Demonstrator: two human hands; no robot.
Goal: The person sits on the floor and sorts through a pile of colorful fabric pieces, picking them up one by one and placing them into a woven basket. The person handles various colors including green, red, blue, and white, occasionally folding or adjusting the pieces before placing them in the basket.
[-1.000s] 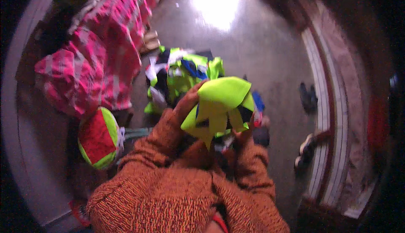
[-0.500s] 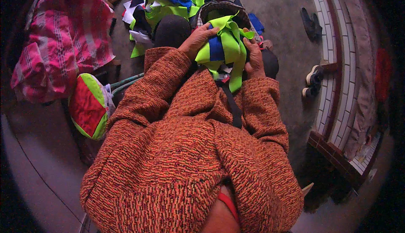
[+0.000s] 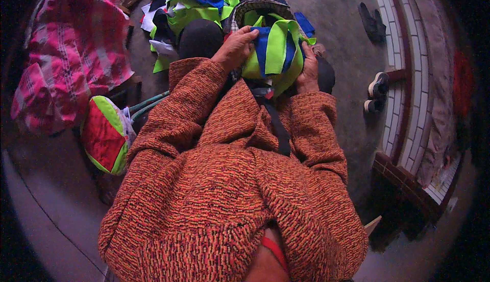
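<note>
Between my two hands, over my lap, is a piece of neon-green and blue striped fabric [image 3: 277, 47]. My left hand [image 3: 236, 47] pinches its upper left edge between thumb and fingers. On the other side my right hand [image 3: 308, 70] grips the right edge, with a green corner poking out above the fingers. Just beyond the fabric sits an open checked cloth bag or basket [image 3: 239, 16], with more green cloth inside it. Its lower part is hidden behind the fabric and my left hand.
A heap of green, blue, black and white cloth scraps [image 3: 199, 6] lies on the floor ahead. At left are a pink plaid cloth [image 3: 71, 57] and a red-and-green panelled cloth item [image 3: 106, 136]. Shoes [image 3: 377, 85] stand by the white-tiled step [image 3: 400, 103] at right.
The fabric has been turned and spread between my hands, so more blue stripes show. The strip that hung down beside my right hand no longer dangles there.
</note>
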